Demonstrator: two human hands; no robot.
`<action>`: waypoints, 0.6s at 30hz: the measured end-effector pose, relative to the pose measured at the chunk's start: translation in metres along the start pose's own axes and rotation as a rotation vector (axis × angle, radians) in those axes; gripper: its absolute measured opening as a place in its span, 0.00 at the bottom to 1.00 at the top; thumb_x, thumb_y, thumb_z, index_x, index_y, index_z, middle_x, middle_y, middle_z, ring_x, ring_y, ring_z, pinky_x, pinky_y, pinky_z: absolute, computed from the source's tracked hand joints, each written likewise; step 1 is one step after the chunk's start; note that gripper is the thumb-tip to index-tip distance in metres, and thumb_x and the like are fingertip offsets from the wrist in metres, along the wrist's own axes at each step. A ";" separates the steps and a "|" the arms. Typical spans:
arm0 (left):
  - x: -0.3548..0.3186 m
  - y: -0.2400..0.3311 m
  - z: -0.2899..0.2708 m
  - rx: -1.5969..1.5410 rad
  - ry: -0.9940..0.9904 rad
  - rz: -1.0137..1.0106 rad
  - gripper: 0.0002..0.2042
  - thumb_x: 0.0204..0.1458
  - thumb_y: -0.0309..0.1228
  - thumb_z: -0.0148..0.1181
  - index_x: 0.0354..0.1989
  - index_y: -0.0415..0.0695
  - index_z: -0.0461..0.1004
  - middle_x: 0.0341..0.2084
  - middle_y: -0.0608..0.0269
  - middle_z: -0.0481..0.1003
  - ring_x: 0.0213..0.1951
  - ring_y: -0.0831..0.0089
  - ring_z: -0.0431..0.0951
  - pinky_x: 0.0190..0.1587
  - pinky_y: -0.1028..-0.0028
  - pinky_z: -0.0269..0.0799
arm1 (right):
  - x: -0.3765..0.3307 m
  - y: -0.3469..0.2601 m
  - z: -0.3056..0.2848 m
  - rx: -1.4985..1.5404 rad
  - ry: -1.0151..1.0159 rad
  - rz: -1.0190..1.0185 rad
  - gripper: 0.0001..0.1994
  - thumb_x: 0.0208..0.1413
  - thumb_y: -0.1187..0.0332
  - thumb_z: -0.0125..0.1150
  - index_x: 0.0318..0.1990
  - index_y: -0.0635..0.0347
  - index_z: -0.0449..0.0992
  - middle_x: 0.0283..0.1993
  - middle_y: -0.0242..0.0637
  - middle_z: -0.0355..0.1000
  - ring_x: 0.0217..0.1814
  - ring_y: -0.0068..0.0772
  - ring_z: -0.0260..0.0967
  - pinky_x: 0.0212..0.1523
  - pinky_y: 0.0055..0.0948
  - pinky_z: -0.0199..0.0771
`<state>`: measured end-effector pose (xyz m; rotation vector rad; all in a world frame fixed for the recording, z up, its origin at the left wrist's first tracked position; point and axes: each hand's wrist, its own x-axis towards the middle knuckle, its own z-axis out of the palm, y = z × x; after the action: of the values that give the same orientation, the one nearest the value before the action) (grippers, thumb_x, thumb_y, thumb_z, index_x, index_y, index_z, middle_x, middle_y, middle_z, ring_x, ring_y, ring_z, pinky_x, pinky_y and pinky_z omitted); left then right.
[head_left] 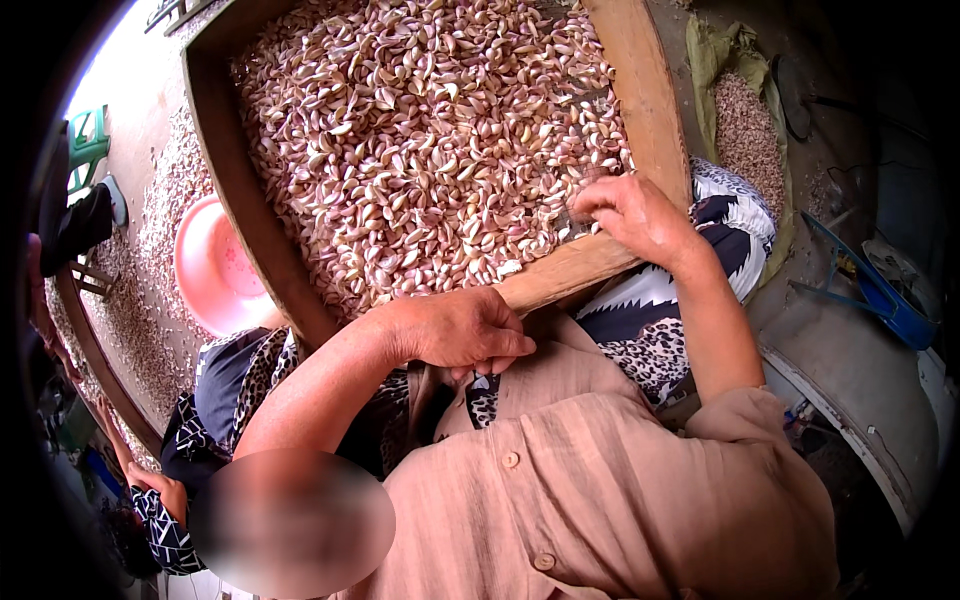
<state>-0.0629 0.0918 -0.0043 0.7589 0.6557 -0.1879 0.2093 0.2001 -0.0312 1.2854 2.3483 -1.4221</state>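
Garlic cloves (420,140), pale with pink-purple skins, cover the bottom of a wooden tray (642,90) in front of me. Over the tray's near right corner, my right hand (640,217) reaches in among the cloves, its fingers bent but apart and their tips slightly blurred. I see no clove held in it. My left hand (465,330) is at the near edge of the tray, just above my lap. Its fingers are curled in and the thumb is pressed against them; whatever may be inside is hidden.
Left of the tray stands a pink basin (222,268), with more cloves spread on the floor (172,190). A green stool (88,148) and another person's arm (150,480) are farther left. At the right are an open yellowish sack (748,130) of small pieces and a blue metal-framed object (885,305).
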 end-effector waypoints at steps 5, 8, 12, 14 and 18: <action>0.000 0.001 -0.001 -0.022 0.001 -0.015 0.21 0.66 0.42 0.57 0.23 0.40 0.75 0.17 0.70 0.70 0.17 0.81 0.70 0.21 0.78 0.68 | -0.006 -0.001 0.017 -0.138 -0.093 -0.030 0.12 0.45 0.76 0.57 0.38 0.65 0.82 0.38 0.47 0.80 0.45 0.50 0.77 0.50 0.40 0.76; 0.001 0.000 -0.002 -0.030 0.000 -0.010 0.21 0.66 0.42 0.57 0.24 0.40 0.75 0.17 0.70 0.70 0.17 0.82 0.69 0.21 0.78 0.68 | -0.001 -0.004 0.024 -0.191 -0.133 -0.014 0.12 0.45 0.76 0.57 0.37 0.65 0.82 0.39 0.48 0.80 0.45 0.50 0.78 0.50 0.41 0.76; -0.001 0.001 -0.003 -0.031 -0.005 0.005 0.21 0.66 0.42 0.57 0.23 0.40 0.75 0.17 0.70 0.70 0.17 0.82 0.69 0.21 0.79 0.67 | 0.010 -0.013 0.030 -0.101 -0.217 -0.096 0.11 0.45 0.75 0.58 0.36 0.64 0.82 0.38 0.48 0.80 0.44 0.50 0.78 0.49 0.41 0.76; 0.000 0.002 -0.003 -0.021 0.000 0.000 0.21 0.66 0.42 0.56 0.23 0.40 0.75 0.17 0.70 0.70 0.17 0.82 0.69 0.21 0.79 0.67 | 0.011 -0.011 0.036 -0.081 -0.185 -0.117 0.10 0.45 0.74 0.60 0.36 0.64 0.82 0.37 0.48 0.80 0.42 0.48 0.78 0.47 0.40 0.76; 0.000 0.000 -0.005 -0.019 -0.013 0.033 0.21 0.67 0.42 0.56 0.23 0.40 0.75 0.17 0.70 0.70 0.18 0.82 0.69 0.21 0.78 0.68 | 0.016 -0.013 0.041 -0.077 -0.022 0.015 0.10 0.45 0.72 0.64 0.35 0.64 0.82 0.32 0.48 0.79 0.37 0.45 0.79 0.42 0.38 0.77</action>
<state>-0.0651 0.0949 -0.0070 0.7498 0.6317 -0.1556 0.1772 0.1751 -0.0524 1.2592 2.3493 -1.3209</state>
